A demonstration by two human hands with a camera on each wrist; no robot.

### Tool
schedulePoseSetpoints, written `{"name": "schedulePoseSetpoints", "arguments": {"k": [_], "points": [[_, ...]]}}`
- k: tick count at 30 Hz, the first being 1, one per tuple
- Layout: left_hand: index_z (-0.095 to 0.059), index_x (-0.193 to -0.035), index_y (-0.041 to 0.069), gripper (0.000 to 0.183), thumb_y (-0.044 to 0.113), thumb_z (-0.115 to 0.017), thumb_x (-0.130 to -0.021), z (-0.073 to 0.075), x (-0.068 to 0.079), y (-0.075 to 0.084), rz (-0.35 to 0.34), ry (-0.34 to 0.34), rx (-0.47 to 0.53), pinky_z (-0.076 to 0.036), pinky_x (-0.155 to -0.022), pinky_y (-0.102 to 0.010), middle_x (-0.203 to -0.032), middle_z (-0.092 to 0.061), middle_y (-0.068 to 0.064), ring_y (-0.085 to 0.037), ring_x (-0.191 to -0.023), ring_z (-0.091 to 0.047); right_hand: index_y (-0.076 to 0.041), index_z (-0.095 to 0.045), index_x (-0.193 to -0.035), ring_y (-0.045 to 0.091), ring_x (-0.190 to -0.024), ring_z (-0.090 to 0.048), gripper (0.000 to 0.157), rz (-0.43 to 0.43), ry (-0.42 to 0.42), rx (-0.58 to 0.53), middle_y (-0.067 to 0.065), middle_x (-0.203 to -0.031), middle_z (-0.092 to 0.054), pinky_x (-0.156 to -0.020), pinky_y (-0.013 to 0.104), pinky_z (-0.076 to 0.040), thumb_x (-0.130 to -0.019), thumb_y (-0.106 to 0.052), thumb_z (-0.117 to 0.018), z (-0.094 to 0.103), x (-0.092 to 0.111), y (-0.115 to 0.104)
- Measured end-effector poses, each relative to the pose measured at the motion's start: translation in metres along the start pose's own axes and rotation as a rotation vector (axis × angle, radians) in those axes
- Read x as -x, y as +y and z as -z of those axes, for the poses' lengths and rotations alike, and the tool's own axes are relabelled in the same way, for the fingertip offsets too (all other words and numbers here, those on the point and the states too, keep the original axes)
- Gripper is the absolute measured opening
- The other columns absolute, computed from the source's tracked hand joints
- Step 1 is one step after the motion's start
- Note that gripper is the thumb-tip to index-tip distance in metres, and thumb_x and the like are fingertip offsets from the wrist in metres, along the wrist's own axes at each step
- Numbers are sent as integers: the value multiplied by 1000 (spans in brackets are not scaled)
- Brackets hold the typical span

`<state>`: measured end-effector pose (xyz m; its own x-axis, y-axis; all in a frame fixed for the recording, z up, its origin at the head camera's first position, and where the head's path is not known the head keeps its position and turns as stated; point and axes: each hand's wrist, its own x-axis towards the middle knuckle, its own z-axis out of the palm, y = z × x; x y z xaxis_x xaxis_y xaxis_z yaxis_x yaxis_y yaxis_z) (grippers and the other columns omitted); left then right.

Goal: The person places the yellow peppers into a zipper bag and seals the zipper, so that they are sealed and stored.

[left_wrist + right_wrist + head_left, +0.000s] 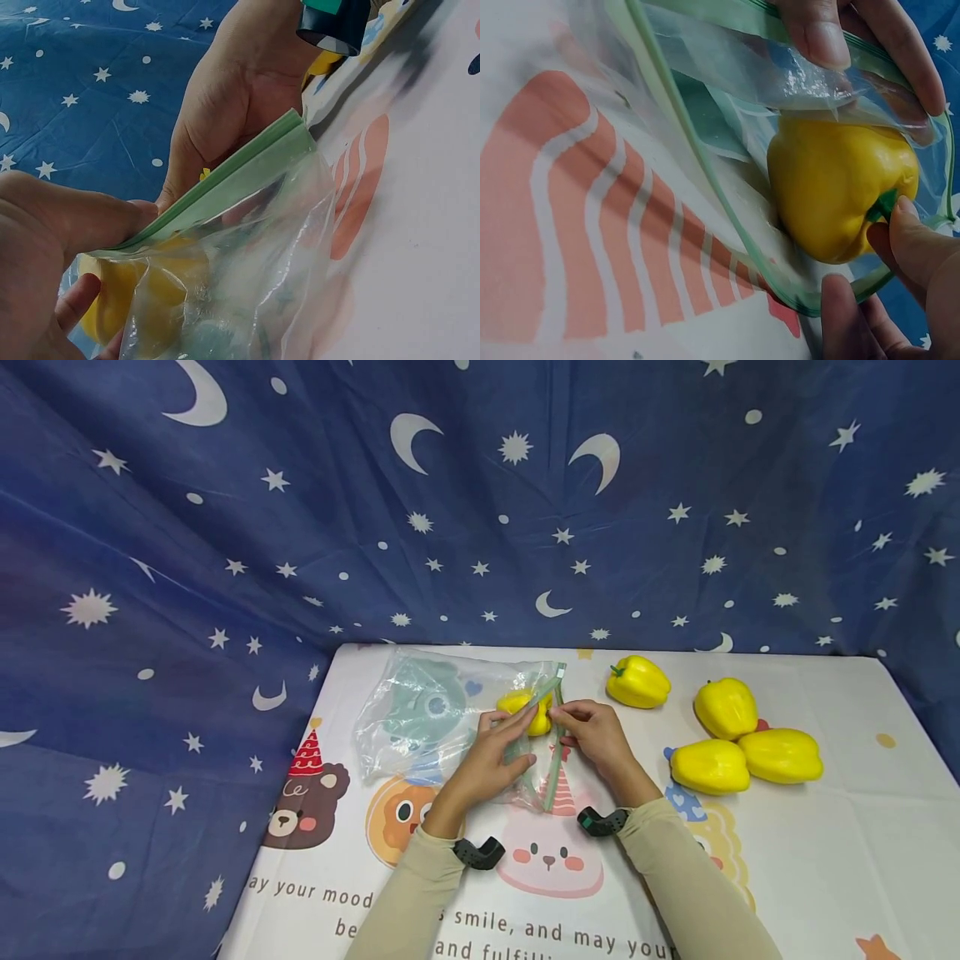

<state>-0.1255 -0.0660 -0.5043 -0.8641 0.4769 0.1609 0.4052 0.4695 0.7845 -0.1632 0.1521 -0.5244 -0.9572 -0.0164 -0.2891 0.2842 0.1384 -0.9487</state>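
Observation:
A clear zip bag (pixel 375 739) with a green zip rim lies flat on the table, its mouth facing right. My left hand (pixel 487 764) holds the mouth's upper rim between thumb and fingers, lifting it apart from the lower rim. Just inside the mouth is a yellow bell pepper (pixel 832 187), stem end outward. At its green stem (pixel 883 204), my right hand (pixel 597 737) pinches with thumb and finger. The left wrist view shows the pepper partly through the plastic, below the green rim (pixel 225 176).
To the right lies one yellow bell pepper (pixel 638 682) near the back of the table. Beyond it is a cluster of three more peppers (pixel 725 708). A printed white cloth (pixel 862 843) covers the table. A dark blue starry curtain (pixel 480 485) hangs behind and at the left.

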Motion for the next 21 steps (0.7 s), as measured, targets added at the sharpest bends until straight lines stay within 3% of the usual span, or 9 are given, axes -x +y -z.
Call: {"name": "schedulePoseSetpoints", "arguments": {"k": [14,21], "points": [[-39,-158,23,75,15,-73,-91,0,-1,0,20,19,18,-37,-113,-50,-164,-37,9,-26,-135,-34,1,-67,-126,19,-102,-64,40,-14,-86,-51,12,-117,-65,-79,29,-62,-98,-26,-70,10,5,-2],[-39,-158,22,76,17,-73,-90,-1,0,3,42,14,40,-37,-113,-50,-165,-36,8,-25,-134,-33,0,-65,-129,21,-111,-59,47,-2,-63,-35,5,-121,-61,-82,29,-61,-98,-35,-69,28,12,-4]]}}
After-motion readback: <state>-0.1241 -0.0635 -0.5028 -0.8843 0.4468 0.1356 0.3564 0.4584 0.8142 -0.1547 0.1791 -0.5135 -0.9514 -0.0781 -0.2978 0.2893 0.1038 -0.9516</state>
